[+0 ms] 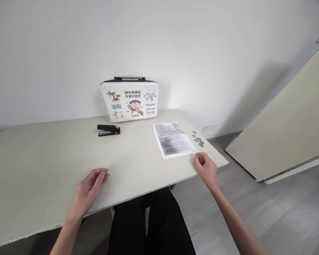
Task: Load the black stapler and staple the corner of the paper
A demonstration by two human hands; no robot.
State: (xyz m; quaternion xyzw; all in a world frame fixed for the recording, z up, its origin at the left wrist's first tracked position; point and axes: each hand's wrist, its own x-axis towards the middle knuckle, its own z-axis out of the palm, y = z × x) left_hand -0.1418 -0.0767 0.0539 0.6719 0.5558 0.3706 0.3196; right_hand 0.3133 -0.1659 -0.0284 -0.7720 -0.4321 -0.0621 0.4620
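My left hand (91, 187) rests on the table near its front edge, fingers curled together and holding nothing that I can see. My right hand (206, 168) is loosely closed at the table's front right, by the near right corner of a printed sheet of paper (175, 141). Whether its fingertips touch that corner is hard to tell; the sheet lies flat. Beyond this hand, several small grey strips of staples (198, 139) are scattered right of the paper. A black stapler (108, 130) with an orange piece lies beyond my left hand.
A white carrying case (130, 101) with cartoon prints and a black handle stands upright against the wall. The pale table (133, 159) ends at the right, above a grey floor (255, 212). A large pale panel (284, 124) leans in from the right.
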